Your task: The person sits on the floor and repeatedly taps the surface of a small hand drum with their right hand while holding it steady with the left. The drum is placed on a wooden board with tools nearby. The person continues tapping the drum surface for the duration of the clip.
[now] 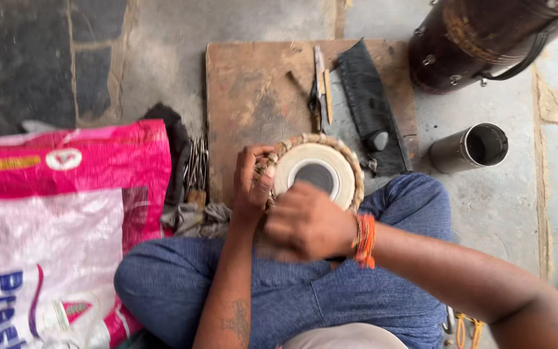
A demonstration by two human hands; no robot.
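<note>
A small hand drum (pixel 318 171) with a white skin, a dark round centre patch and a braided rim rests tilted in my lap against my blue trousers. My left hand (pixel 252 184) grips the drum's left rim and lacing, fingers curled over the braid. My right hand (pixel 308 220), with an orange thread band at the wrist, is closed at the near edge of the drum head; what it holds is hidden.
A brown board (pixel 253 97) lies in front with a thin tool (pixel 321 87) and a black cloth (pixel 369 103). A metal cylinder (pixel 469 147) lies at right, a large dark drum (pixel 485 39) top right, a pink and white sack (pixel 53 220) at left.
</note>
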